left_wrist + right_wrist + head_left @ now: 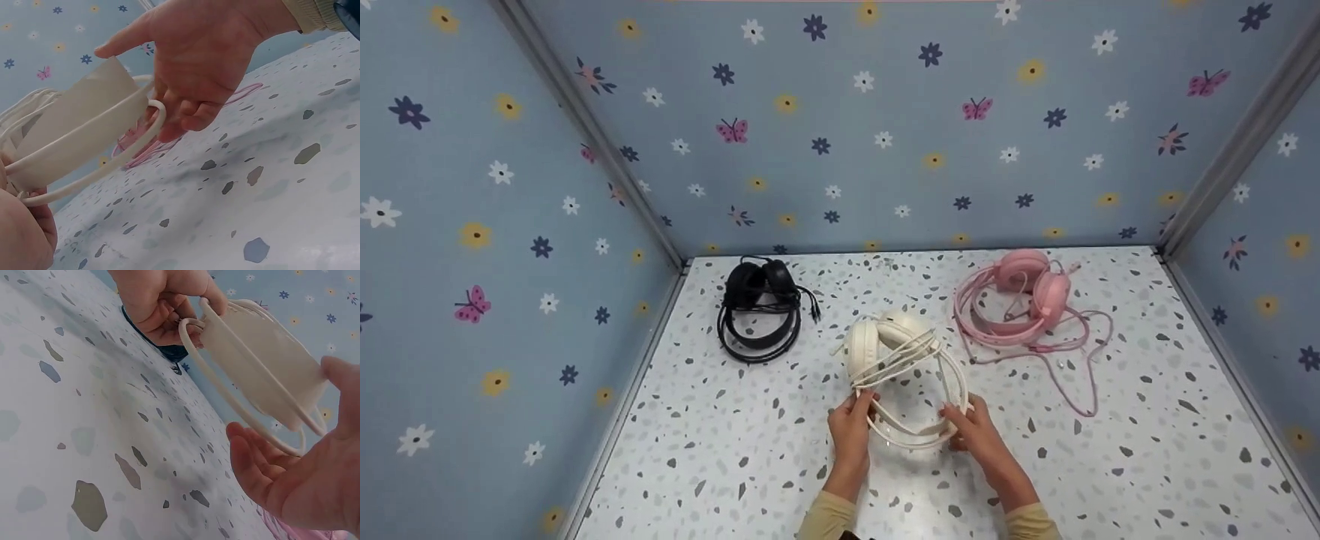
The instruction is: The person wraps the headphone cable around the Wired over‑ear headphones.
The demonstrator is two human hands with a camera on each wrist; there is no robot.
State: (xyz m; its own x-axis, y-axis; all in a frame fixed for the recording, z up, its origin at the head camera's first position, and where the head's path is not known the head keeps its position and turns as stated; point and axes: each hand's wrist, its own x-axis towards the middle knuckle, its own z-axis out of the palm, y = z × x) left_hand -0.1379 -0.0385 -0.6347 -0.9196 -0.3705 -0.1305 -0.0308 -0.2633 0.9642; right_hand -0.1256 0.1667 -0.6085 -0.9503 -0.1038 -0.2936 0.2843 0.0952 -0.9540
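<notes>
Cream-white headphones [952, 379] are held up over the table, tilted, with their cable wound in several strands across the ear cups. My left hand [850, 435] grips the headband's left side near an ear cup; its fingers curl round the band in the right wrist view. On the other side, my right hand [984, 439] has its thumb against the wide band and its fingers bent beneath the thin outer hoops. The left wrist view shows the right palm [205, 50] facing the camera, the band between thumb and fingers.
Black headphones [760, 343] lie at the back left of the speckled white table [720, 465]. Pink headphones [1050, 296] lie at the back right, their loose cable trailing forward. Flower-patterned panels [885, 172] enclose the table at the back and sides.
</notes>
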